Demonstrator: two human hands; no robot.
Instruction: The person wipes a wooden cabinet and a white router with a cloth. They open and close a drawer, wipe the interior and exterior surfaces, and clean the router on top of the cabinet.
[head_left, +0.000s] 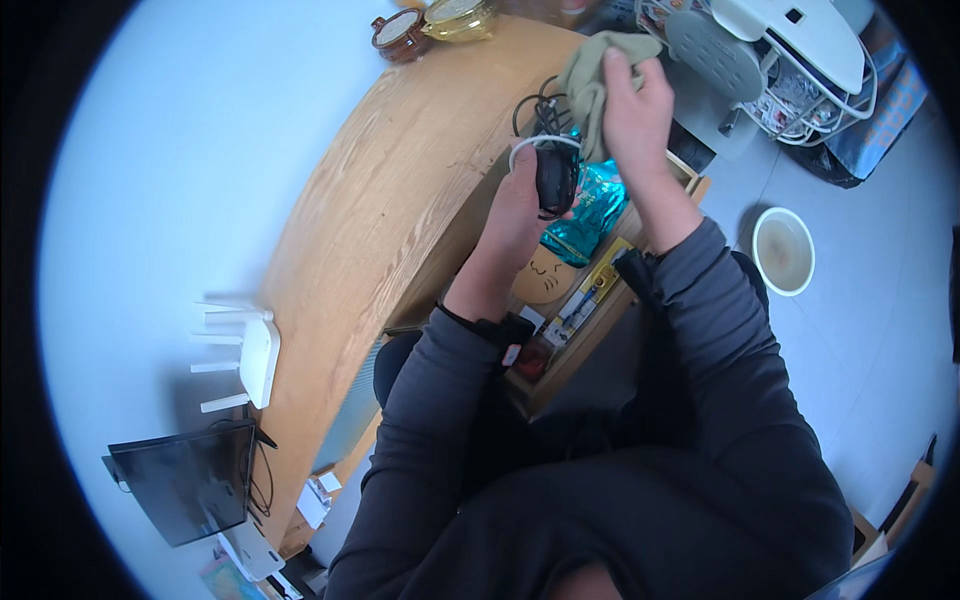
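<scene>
My left hand (516, 202) grips a black, rounded device (555, 180), perhaps a computer mouse or power adapter, with a white cable looped over it. Black cables (551, 112) trail from the device towards the cabinet's edge. Bunched in my right hand (637, 112) is an olive-green cloth (587, 79), raised above and to the right of the device. Below both hands an open wooden drawer (581, 334) holds a shiny teal foil bag (589, 214). A round tan disc (544, 277) with a drawn face lies nearer me, beside a yellow package (592, 289). A dark red object (532, 360) sits in the corner.
The wooden cabinet top (360, 217) runs along the wall. It carries a white router (259, 364), a dark flat screen (191, 480), a brown pot (399, 36) and a gold pot (459, 19). On the tiled floor stand a white bucket (782, 251) and a loaded white wire rack (795, 90).
</scene>
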